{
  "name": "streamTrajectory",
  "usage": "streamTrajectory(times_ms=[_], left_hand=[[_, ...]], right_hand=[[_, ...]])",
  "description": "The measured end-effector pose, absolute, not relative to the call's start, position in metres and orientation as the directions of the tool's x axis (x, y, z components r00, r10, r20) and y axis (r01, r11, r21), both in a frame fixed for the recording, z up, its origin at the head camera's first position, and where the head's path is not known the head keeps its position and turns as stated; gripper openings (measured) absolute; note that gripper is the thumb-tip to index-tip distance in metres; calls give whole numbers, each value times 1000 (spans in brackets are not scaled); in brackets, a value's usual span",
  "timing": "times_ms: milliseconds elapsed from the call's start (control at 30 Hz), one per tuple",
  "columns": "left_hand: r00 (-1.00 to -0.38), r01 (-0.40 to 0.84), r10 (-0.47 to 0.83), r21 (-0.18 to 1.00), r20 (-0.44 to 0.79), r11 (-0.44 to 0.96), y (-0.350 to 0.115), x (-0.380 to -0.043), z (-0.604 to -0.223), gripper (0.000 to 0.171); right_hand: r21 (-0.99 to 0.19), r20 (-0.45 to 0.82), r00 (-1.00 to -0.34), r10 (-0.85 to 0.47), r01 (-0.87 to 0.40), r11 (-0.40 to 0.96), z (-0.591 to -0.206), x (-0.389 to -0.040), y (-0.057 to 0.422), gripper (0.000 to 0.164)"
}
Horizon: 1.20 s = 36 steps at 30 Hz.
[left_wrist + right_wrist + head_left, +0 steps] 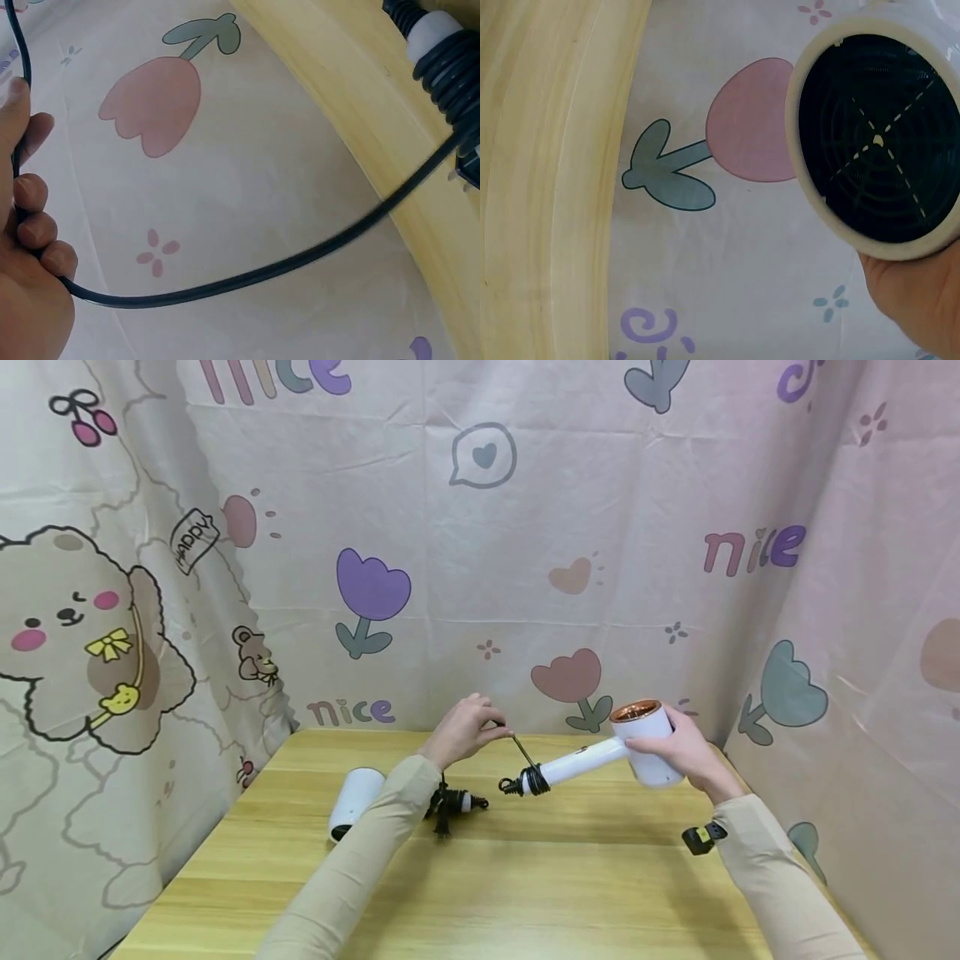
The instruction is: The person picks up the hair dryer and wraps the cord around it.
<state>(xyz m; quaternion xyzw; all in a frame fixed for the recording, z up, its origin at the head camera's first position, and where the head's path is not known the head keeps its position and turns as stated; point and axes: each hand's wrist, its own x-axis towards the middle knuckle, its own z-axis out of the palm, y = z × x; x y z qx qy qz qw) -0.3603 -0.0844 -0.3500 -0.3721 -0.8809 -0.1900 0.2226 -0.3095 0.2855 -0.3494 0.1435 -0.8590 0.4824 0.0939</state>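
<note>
My right hand (684, 750) grips a white hair dryer (581, 766) by its barrel, above the table, with the copper-coloured end facing up. In the right wrist view the barrel's round black grille (877, 139) faces the camera. Black power cord (247, 283) is wound in several turns around the handle's lower end. My left hand (467, 728) holds a length of this cord in curled fingers, and the cord runs from there to the windings. On the table, a second white hair dryer (358, 795) lies partly hidden behind my left forearm.
A bundled black cord with a plug (444, 806) lies around the second dryer's handle end, below my left hand. The wooden table (585, 893) ends at a printed curtain (480, 552) behind and at the sides. A small black device (703, 838) sits at my right wrist.
</note>
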Motion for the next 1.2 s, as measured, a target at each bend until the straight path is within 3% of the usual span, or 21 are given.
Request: streamTrajectory(times_ms=[333, 567, 767, 967, 1133, 1200], left_hand=[[-717, 661, 463, 300, 521, 687, -95, -369, -366, 21], [-711, 669, 471, 296, 522, 682, -90, -369, -375, 22], [-763, 638, 450, 422, 465, 644, -84, -370, -381, 23], [-836, 547, 423, 597, 350, 586, -83, -370, -387, 27], [-874, 480, 389, 638, 290, 602, -82, -370, -389, 27], [-871, 490, 393, 592, 296, 640, -79, -367, -389, 26]], right_hand=[[-816, 313, -919, -239, -389, 428, -354, -305, 292, 57], [-853, 323, -904, -281, -406, 329, -356, -304, 291, 55], [-892, 360, -895, -263, -413, 184, -355, -302, 293, 36], [-919, 386, -890, -245, -395, -13, -357, -301, 298, 30], [-937, 342, -926, -158, -324, -133, -359, -299, 298, 25], [-951, 292, -951, -101, -277, -136, -358, -298, 296, 21]])
